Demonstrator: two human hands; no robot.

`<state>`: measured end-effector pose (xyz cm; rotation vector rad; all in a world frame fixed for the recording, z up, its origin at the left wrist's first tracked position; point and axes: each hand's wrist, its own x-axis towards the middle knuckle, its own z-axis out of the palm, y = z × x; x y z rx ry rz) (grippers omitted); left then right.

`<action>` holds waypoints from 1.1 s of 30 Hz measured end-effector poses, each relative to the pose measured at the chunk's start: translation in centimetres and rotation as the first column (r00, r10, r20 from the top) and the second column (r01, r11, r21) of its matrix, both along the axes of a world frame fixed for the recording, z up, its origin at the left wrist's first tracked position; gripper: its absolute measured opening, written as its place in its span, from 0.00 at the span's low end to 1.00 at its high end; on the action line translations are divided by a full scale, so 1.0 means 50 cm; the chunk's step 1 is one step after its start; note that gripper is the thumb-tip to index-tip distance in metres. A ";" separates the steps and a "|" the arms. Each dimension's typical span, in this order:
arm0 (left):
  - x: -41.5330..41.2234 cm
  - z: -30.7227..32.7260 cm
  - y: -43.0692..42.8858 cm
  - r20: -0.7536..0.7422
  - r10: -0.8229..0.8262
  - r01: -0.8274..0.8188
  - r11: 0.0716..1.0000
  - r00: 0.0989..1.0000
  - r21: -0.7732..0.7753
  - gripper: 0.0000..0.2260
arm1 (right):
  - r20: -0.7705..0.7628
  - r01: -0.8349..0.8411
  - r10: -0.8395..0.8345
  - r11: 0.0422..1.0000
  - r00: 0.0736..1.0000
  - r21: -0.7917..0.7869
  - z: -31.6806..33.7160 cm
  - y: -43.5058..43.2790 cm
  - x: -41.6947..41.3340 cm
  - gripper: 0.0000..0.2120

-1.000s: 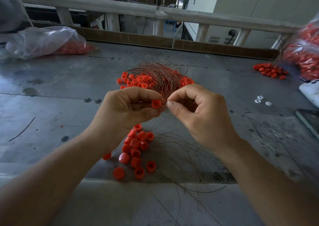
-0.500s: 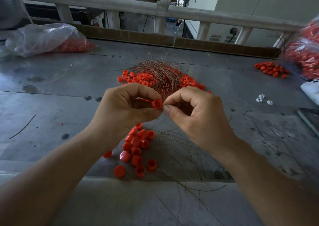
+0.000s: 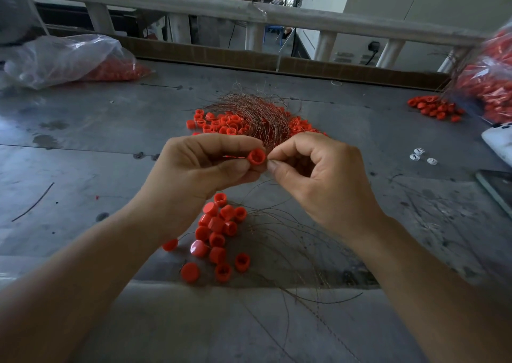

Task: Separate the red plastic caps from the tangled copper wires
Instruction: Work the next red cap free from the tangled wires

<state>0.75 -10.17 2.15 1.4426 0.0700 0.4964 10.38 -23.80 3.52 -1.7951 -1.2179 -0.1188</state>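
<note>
Fingers (image 3: 221, 145) of your left hand (image 3: 199, 168) were curled round one red cap (image 3: 256, 156), with the thumb under it and its open side facing you. It was up in the air over the worktop (image 3: 83, 154), between your two hands. Your right hand (image 3: 318, 179) was touching the cap's rim. Its thumb and first finger were pinched tight together and the others were curled in. I think they held a wire (image 3: 249, 186), but it was too thin to see well at the pinch.

So this looked like the pull-out step: hold the cap and tug the wire free. Next you needed a straight pull away from the cap, then a drop onto the pile (image 3: 219, 232) of caps below your hands.

Many more caps lay under the tangle (image 3: 257, 113) behind, so lots was left. Loose wires (image 3: 291, 240) lay just beside the pile and could snag caps again. Bags (image 3: 63, 57) of caps sat at both far sides.
</note>
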 end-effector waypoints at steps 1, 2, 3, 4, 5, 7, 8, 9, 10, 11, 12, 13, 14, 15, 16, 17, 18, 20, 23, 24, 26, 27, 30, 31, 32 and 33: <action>0.000 0.000 0.000 -0.001 0.001 -0.001 1.000 1.000 -0.002 0.13 | 0.005 -0.001 0.002 1.000 1.000 -0.001 0.000 -0.001 0.000 0.03; 0.000 0.000 -0.001 -0.001 0.000 0.000 1.000 1.000 -0.005 0.13 | 0.010 -0.002 0.002 1.000 1.000 -0.001 0.000 -0.001 0.000 0.03; 0.000 0.000 -0.001 -0.001 -0.002 0.002 1.000 1.000 -0.007 0.14 | 0.013 -0.001 0.001 1.000 1.000 -0.001 0.000 -0.001 0.000 0.03; -0.001 0.001 -0.001 0.000 -0.004 0.004 1.000 1.000 -0.007 0.14 | 0.014 -0.001 0.001 1.000 1.000 -0.001 0.000 -0.001 0.000 0.03; -0.001 0.001 -0.002 0.002 -0.004 0.004 1.000 1.000 -0.006 0.14 | 0.014 -0.001 0.001 1.000 1.000 0.000 0.000 -0.001 0.000 0.03; 0.000 0.001 -0.001 0.004 -0.005 0.005 1.000 1.000 -0.009 0.13 | 0.017 0.000 0.000 1.000 1.000 0.002 0.000 -0.001 0.001 0.03; -0.001 0.001 -0.001 0.004 -0.008 0.008 1.000 1.000 -0.013 0.13 | 0.018 0.002 -0.002 1.000 1.000 0.003 0.000 -0.001 0.001 0.03; -0.001 0.001 -0.001 0.003 -0.010 0.010 1.000 1.000 -0.015 0.13 | 0.018 0.004 -0.004 1.000 1.000 0.004 0.000 -0.001 0.001 0.03; -0.001 0.001 -0.001 0.002 -0.009 0.009 1.000 1.000 -0.013 0.13 | 0.016 0.006 -0.006 1.000 1.000 0.004 0.000 -0.001 0.002 0.03; -0.001 0.002 -0.001 0.000 -0.008 0.008 1.000 1.000 -0.008 0.13 | 0.014 0.007 -0.007 1.000 1.000 0.003 0.000 -0.001 0.002 0.03; -0.002 0.002 -0.001 -0.002 -0.007 0.007 1.000 1.000 -0.003 0.13 | 0.011 0.006 -0.006 1.000 1.000 0.001 -0.001 -0.001 0.002 0.03; -0.002 0.002 -0.001 -0.003 -0.006 0.006 1.000 1.000 -0.001 0.13 | 0.009 0.003 -0.003 1.000 1.000 -0.001 -0.001 -0.001 0.002 0.02; -0.002 0.003 -0.001 -0.001 -0.005 0.005 1.000 1.000 -0.002 0.12 | 0.009 0.000 0.000 1.000 1.000 -0.001 -0.001 -0.001 0.002 0.02; -0.002 0.003 0.000 0.002 -0.008 0.008 1.000 1.000 -0.005 0.11 | 0.012 -0.003 0.003 1.000 1.000 0.001 -0.002 -0.001 0.002 0.02; -0.002 0.003 0.001 0.006 -0.013 0.013 1.000 1.000 -0.011 0.10 | 0.014 -0.004 0.004 1.000 1.000 0.003 -0.002 -0.001 0.002 0.02; -0.002 0.003 0.001 0.009 -0.017 0.017 1.000 1.000 -0.018 0.09 | 0.013 -0.008 0.008 1.000 1.000 0.005 -0.003 -0.001 0.002 0.02; -0.001 0.002 0.002 0.008 -0.019 0.019 0.999 1.000 -0.029 0.08 | 0.005 -0.015 0.015 1.000 1.000 0.002 -0.003 -0.001 0.003 0.03; 0.001 0.001 0.003 0.003 -0.014 0.014 0.998 1.000 -0.064 0.10 | -0.028 -0.029 0.029 1.000 0.999 -0.012 -0.004 -0.001 0.004 0.04; 0.002 0.000 0.004 -0.009 -0.031 0.030 0.992 0.999 -0.122 0.12 | -0.118 -0.056 0.055 0.998 0.991 -0.010 -0.002 -0.003 0.006 0.08; 0.002 0.000 0.005 -0.014 -0.050 0.047 0.990 0.999 -0.134 0.12 | -0.160 -0.067 0.066 0.998 0.985 -0.002 -0.001 -0.003 0.006 0.09; 0.001 0.000 0.008 -0.018 -0.089 0.085 0.985 0.996 -0.152 0.10 | -0.256 -0.080 0.080 0.997 0.963 0.012 0.001 -0.003 0.008 0.12; 0.000 0.001 0.009 -0.016 -0.107 0.103 0.982 0.994 -0.161 0.10 | -0.307 -0.084 0.087 0.996 0.948 0.021 0.002 -0.003 0.009 0.13; -0.002 0.003 0.009 -0.008 -0.178 0.173 0.965 0.984 -0.196 0.10 | -0.453 -0.117 0.124 0.992 0.883 0.045 0.006 -0.003 0.012 0.13; -0.003 0.004 0.008 -0.008 -0.199 0.193 0.959 0.980 -0.206 0.10 | -0.495 -0.135 0.140 0.990 0.857 0.045 0.006 -0.002 0.012 0.13; -0.003 0.004 0.007 -0.011 -0.214 0.207 0.954 0.977 -0.215 0.10 | -0.536 -0.154 0.155 0.987 0.830 0.046 0.006 -0.001 0.011 0.14; -0.003 0.004 0.007 -0.016 -0.223 0.215 0.951 0.975 -0.222 0.10 | -0.573 -0.171 0.168 0.984 0.803 0.048 0.004 0.001 0.010 0.14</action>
